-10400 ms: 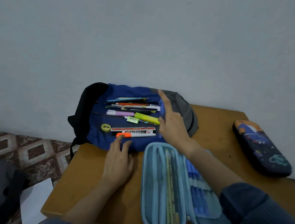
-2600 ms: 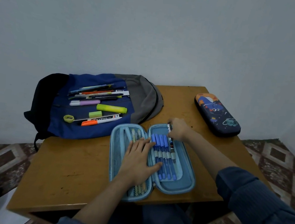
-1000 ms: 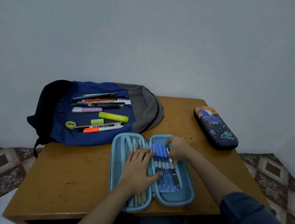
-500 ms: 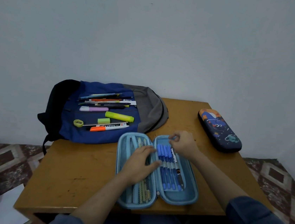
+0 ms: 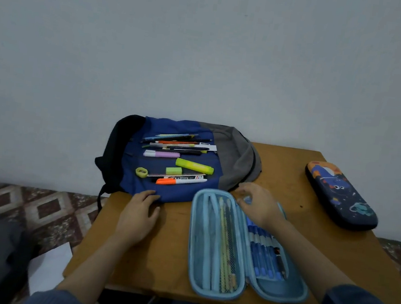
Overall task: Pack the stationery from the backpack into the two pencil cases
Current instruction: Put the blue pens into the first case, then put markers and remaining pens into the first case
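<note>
A brown wooden surface (image 5: 171,248) carries a blue and grey backpack (image 5: 234,155) lying flat at its far left, with its black side past the edge. An open light-blue pencil case (image 5: 192,238) lies by the near edge. A dark patterned pencil case (image 5: 339,195), closed, lies at the far right. The left hand (image 5: 137,216) rests flat, with its fingertips at the backpack.

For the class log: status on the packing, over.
Left hand open on table. Right hand over open blue case, grip unclear. Stationery lies on backpack. Dark case shut.
</note>
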